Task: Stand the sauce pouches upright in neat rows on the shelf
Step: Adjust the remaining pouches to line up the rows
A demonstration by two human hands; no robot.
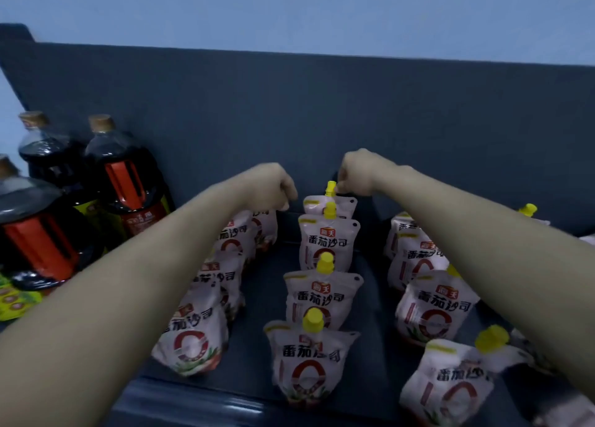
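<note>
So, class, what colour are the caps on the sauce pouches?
Yellow caps on the sauce pouches, clearest in the head view.

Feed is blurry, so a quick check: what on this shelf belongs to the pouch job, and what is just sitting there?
Job:
- sauce pouches in three rows
- rearmost middle pouch, right hand at its yellow cap
- left hand at the left row's back
- shelf

Not part:
- dark bottles on the left

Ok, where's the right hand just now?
Head view: right hand is at the shelf's back, pinching the yellow cap of the rearmost middle-row pouch.
</note>
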